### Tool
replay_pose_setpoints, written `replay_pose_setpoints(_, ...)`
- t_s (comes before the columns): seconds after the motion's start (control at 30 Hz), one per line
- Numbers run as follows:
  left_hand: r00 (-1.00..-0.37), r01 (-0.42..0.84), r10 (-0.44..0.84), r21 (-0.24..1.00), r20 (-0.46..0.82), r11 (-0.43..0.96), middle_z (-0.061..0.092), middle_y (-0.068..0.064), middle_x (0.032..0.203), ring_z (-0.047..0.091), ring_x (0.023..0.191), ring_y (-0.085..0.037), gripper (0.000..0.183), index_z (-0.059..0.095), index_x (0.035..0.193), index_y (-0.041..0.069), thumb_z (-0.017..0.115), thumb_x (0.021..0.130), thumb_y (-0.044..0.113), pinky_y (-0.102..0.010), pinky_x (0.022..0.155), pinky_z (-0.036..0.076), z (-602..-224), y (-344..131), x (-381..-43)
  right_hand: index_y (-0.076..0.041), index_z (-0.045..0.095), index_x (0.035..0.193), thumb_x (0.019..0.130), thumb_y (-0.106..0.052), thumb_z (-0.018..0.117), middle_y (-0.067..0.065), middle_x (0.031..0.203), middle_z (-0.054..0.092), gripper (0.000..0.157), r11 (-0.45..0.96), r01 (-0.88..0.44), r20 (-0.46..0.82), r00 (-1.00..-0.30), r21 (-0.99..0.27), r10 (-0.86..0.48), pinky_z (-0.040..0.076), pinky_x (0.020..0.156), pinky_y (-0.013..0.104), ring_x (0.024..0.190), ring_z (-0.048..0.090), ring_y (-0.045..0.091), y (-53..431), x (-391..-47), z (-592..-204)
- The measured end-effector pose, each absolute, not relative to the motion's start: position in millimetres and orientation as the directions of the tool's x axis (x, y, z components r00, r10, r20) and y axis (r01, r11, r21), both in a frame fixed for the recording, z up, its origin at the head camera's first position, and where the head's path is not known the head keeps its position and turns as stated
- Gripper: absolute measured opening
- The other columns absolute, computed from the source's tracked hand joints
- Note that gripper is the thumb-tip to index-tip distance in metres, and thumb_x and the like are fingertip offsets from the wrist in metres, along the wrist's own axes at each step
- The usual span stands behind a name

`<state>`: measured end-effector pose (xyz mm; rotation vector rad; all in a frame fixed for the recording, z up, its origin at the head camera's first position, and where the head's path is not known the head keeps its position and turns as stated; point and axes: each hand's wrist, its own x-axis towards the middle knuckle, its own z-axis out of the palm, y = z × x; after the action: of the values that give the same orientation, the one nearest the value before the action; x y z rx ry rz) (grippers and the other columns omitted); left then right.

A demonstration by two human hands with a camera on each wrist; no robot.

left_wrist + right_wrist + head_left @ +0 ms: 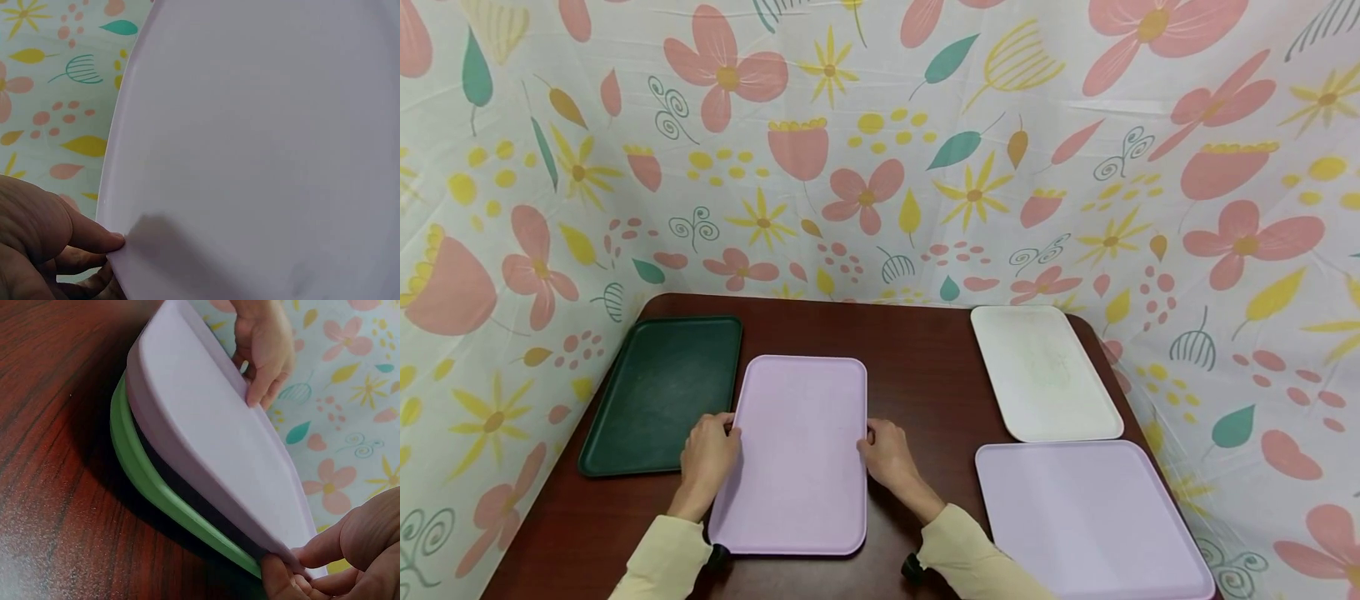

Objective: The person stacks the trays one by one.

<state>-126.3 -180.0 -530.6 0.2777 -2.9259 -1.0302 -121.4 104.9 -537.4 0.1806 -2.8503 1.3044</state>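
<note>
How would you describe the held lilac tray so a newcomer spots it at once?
On the dark wood-grain table, go left to the dark green tray. Just right of it is a lilac tray, its long sides running front to back. Unlike the other lilac tray at near right, this one is pinched on both long sides by the left grip and right grip.

The middle tray (797,454) is lilac, the cloth (865,197) floral.

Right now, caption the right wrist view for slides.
Left hand and right hand hold a lilac tray over a green tray.
</note>
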Motion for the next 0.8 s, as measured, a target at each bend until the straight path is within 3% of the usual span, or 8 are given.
replay_pose_setpoints(0.23, -0.983, -0.153, -0.181, 0.615, -0.018, 0.774, 0.061, -0.032, 0.123, 0.063, 0.103, -0.054, 0.034, 0.068, 0.128, -0.007, 0.06, 0.099, 0.009, -0.066, 0.077, 0.052, -533, -178, -127, 0.002, 0.068, 0.085, 0.084, 0.008, 0.065, 0.0, 0.068, 0.047, 0.007, 0.681, -0.134, 0.097, -0.991, -0.72, -0.092, 0.043, 0.056, 0.026, 0.065, 0.048, 0.015, 102, -122, -539)
replay_pose_setpoints(0.37, -0.983, -0.146, -0.183, 0.608, -0.001, 0.78, 0.059, -0.035, 0.126, 0.063, 0.101, -0.055, 0.033, 0.068, 0.128, -0.007, 0.06, 0.099, 0.008, -0.066, 0.074, 0.053, -534, -177, -128, 0.005, 0.071, 0.094, 0.085, 0.008, 0.064, 0.002, 0.071, 0.048, 0.012, 0.686, -0.121, 0.089, -0.993, -0.717, -0.083, 0.045, 0.057, 0.028, 0.067, 0.05, 0.017, 101, -122, -539)
replay_pose_setpoints(0.63, -0.981, -0.136, -0.191, 0.601, 0.028, 0.787, 0.057, -0.037, 0.126, 0.063, 0.1, -0.056, 0.032, 0.069, 0.126, -0.008, 0.06, 0.099, 0.006, -0.065, 0.071, 0.054, -535, -176, -128, 0.006, 0.065, 0.079, 0.081, 0.008, 0.064, 0.014, 0.075, 0.06, 0.002, 0.753, -0.166, 0.16, -0.984, -0.637, -0.081, 0.054, 0.064, 0.049, 0.074, 0.065, 0.037, 97, -125, -540)
replay_pose_setpoints(0.8, -0.979, -0.154, -0.204, 0.587, 0.02, 0.795, 0.057, -0.036, 0.126, 0.063, 0.1, -0.056, 0.032, 0.068, 0.127, -0.007, 0.059, 0.099, 0.007, -0.066, 0.073, 0.053, -535, -174, -129, 0.009, 0.064, 0.079, 0.081, 0.007, 0.064, 0.017, 0.076, 0.06, 0.003, 0.784, -0.18, 0.185, -0.979, -0.595, -0.084, 0.056, 0.063, 0.05, 0.073, 0.067, 0.041, 94, -125, -541)
